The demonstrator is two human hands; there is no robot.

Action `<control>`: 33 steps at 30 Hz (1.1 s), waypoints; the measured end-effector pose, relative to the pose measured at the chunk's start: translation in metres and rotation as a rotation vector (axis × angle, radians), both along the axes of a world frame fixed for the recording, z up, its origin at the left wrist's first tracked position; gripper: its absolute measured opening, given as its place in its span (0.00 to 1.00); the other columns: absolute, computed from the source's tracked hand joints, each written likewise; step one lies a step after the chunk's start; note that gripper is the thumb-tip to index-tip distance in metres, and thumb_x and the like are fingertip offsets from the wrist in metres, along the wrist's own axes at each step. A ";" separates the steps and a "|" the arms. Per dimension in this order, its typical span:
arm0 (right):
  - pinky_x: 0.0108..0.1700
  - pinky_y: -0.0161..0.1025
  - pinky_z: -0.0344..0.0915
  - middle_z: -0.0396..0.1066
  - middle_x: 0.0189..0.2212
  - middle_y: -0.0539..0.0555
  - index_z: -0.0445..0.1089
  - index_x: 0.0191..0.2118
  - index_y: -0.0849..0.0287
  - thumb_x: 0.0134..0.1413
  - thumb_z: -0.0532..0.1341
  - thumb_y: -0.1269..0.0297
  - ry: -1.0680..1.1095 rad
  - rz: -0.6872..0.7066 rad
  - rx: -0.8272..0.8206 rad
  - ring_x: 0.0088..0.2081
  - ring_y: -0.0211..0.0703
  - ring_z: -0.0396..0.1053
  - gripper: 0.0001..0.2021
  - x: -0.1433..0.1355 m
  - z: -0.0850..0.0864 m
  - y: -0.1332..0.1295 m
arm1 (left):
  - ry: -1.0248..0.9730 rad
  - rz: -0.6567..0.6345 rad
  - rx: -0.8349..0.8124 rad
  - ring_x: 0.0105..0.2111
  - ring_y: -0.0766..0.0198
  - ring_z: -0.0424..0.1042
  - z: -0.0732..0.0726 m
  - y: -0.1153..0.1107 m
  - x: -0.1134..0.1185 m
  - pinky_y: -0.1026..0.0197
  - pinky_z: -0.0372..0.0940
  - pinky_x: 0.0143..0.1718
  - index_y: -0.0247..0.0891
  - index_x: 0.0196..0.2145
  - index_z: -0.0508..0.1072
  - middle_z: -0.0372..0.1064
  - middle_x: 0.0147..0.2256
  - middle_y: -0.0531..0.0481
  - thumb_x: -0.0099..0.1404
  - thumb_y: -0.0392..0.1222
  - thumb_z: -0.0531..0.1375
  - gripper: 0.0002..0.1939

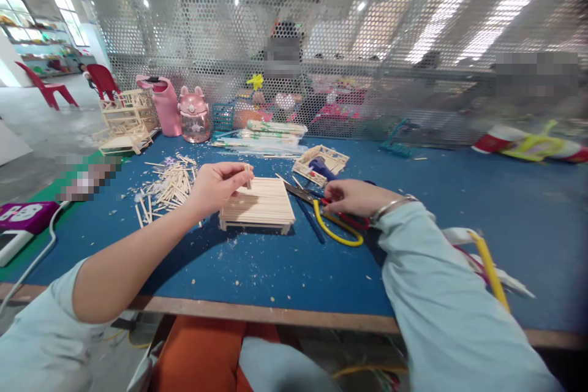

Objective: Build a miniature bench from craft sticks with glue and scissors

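My left hand (221,185) pinches a short bundle of wooden sticks (248,176) upright over the back left part of a small slatted wooden platform (264,202). The platform stands on short legs on the blue table. To its right, my right hand (346,197) has its fingers curled at the handles of scissors (342,237) with yellow and red grips, their blades pointing toward the platform. Just behind that hand lies a dark blue tool like a glue gun (321,167), partly hidden, against a small stick-built tray (337,159). A dark blue stick-like piece (311,220) lies beside the platform.
Loose sticks (172,187) are heaped left of the platform. Behind are packaged stick bundles (275,131), a clear pink-lidded bottle (194,116), a pink tumbler (166,107) and stacked stick models (128,119). A perforated metal screen (197,24) borders the table's back. A white cable (52,233) runs at left.
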State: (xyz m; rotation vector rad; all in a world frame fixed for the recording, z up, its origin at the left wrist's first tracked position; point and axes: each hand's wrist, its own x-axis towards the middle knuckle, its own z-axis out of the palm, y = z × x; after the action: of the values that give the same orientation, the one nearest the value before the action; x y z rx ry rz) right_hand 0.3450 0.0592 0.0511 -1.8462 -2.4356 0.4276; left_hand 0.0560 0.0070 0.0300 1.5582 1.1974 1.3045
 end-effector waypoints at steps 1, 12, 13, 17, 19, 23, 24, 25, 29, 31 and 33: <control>0.25 0.37 0.57 0.67 0.20 0.50 0.64 0.23 0.57 0.37 0.66 0.67 -0.050 -0.005 -0.035 0.22 0.39 0.62 0.08 0.000 -0.002 -0.001 | 0.000 0.013 0.004 0.27 0.69 0.68 0.000 0.000 0.000 0.69 0.63 0.23 0.37 0.34 0.78 0.74 0.32 0.48 0.54 0.47 0.62 0.13; 0.24 0.35 0.57 0.69 0.23 0.48 0.62 0.46 0.60 0.32 0.61 0.74 -0.112 -0.097 -0.124 0.25 0.42 0.67 0.27 -0.007 -0.014 -0.020 | -0.081 -0.010 -0.054 0.27 0.69 0.68 0.000 0.000 0.001 0.69 0.62 0.22 0.36 0.32 0.78 0.75 0.30 0.49 0.52 0.46 0.63 0.12; 0.24 0.35 0.57 0.69 0.22 0.48 0.60 0.49 0.60 0.33 0.60 0.74 -0.081 -0.105 -0.111 0.25 0.42 0.67 0.29 -0.005 -0.015 -0.023 | -0.113 -0.019 -0.067 0.27 0.68 0.69 0.001 0.000 0.000 0.69 0.61 0.21 0.36 0.32 0.78 0.75 0.30 0.49 0.52 0.47 0.64 0.13; 0.25 0.35 0.58 0.70 0.22 0.49 0.64 0.47 0.59 0.36 0.62 0.68 0.087 -0.121 0.022 0.24 0.42 0.66 0.25 0.005 -0.007 -0.031 | -0.291 -0.041 -0.168 0.29 0.67 0.71 0.004 0.002 -0.004 0.70 0.59 0.20 0.36 0.32 0.77 0.75 0.31 0.47 0.52 0.49 0.64 0.14; 0.26 0.35 0.59 0.70 0.24 0.50 0.66 0.43 0.59 0.35 0.64 0.64 0.263 -0.114 0.099 0.25 0.41 0.66 0.22 0.002 0.005 -0.034 | -0.357 -0.062 -0.218 0.28 0.68 0.71 0.004 0.002 -0.004 0.70 0.58 0.20 0.37 0.32 0.77 0.75 0.31 0.47 0.51 0.50 0.65 0.14; 0.19 0.34 0.55 0.61 0.19 0.45 0.63 0.42 0.58 0.41 0.63 0.55 0.685 -0.051 0.113 0.17 0.34 0.59 0.21 -0.041 0.028 -0.037 | -0.450 -0.125 -0.266 0.25 0.71 0.68 -0.002 0.003 -0.001 0.71 0.56 0.19 0.35 0.32 0.77 0.73 0.29 0.48 0.49 0.48 0.67 0.15; 0.19 0.33 0.55 0.60 0.19 0.43 0.61 0.41 0.58 0.40 0.64 0.55 0.785 -0.011 0.077 0.16 0.33 0.58 0.22 -0.056 0.031 -0.037 | -0.472 -0.135 -0.277 0.25 0.72 0.68 -0.003 0.003 0.000 0.71 0.56 0.19 0.35 0.33 0.77 0.72 0.28 0.48 0.49 0.48 0.68 0.16; 0.18 0.33 0.55 0.60 0.18 0.42 0.60 0.41 0.58 0.38 0.65 0.54 0.892 0.021 0.050 0.16 0.33 0.58 0.24 -0.071 0.033 -0.036 | -0.490 -0.141 -0.290 0.25 0.72 0.68 -0.005 0.003 0.001 0.71 0.55 0.18 0.35 0.34 0.77 0.72 0.28 0.48 0.48 0.47 0.68 0.17; 0.17 0.30 0.54 0.63 0.21 0.42 0.60 0.41 0.58 0.35 0.68 0.58 1.067 0.160 -0.012 0.16 0.29 0.57 0.26 -0.110 0.024 -0.031 | -0.426 -0.148 -0.304 0.24 0.72 0.68 -0.005 0.000 0.001 0.72 0.53 0.17 0.36 0.37 0.77 0.72 0.30 0.48 0.50 0.47 0.67 0.18; 0.17 0.29 0.53 0.62 0.21 0.42 0.60 0.41 0.58 0.35 0.68 0.60 1.108 0.200 0.014 0.17 0.28 0.56 0.25 -0.115 0.014 -0.030 | -0.302 -0.144 -0.264 0.26 0.70 0.69 -0.003 -0.003 0.000 0.71 0.55 0.18 0.37 0.35 0.78 0.73 0.29 0.47 0.51 0.48 0.66 0.15; 0.17 0.29 0.53 0.64 0.22 0.43 0.60 0.42 0.58 0.37 0.67 0.60 1.134 0.209 0.020 0.17 0.28 0.57 0.24 -0.114 0.005 -0.031 | -0.186 -0.132 -0.221 0.28 0.68 0.70 0.001 -0.007 0.000 0.70 0.58 0.20 0.36 0.33 0.78 0.74 0.29 0.47 0.52 0.47 0.65 0.13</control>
State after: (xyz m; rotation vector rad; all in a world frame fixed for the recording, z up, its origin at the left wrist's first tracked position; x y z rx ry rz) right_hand 0.2308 0.0286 0.0562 -0.8675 -1.7573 1.0741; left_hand 0.0560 0.0004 0.0305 1.3047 1.0643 1.1611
